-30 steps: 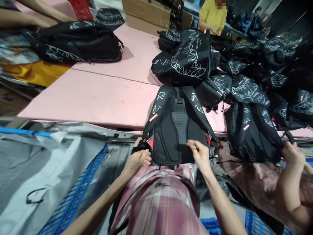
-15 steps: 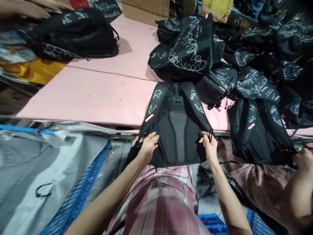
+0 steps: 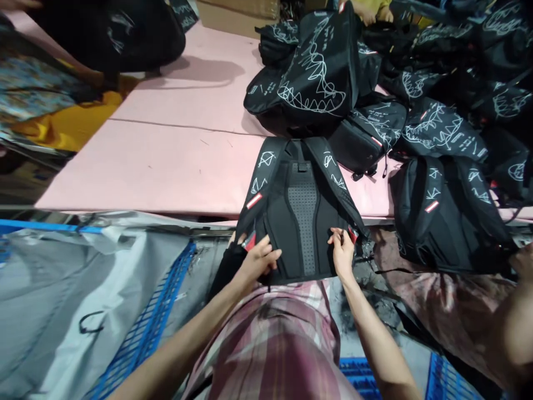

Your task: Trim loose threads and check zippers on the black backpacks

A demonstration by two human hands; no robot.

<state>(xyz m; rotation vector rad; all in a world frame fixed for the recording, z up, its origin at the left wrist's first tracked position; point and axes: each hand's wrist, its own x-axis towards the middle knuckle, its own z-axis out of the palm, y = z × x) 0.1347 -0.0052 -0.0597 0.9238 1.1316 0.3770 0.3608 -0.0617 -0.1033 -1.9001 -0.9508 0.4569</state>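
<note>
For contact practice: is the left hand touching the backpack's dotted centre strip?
Apart: the head view shows black padding between the left hand and the dotted centre strip.

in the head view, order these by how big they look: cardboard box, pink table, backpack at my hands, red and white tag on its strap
1. pink table
2. backpack
3. cardboard box, cut off by the top edge and farther away
4. red and white tag
</note>
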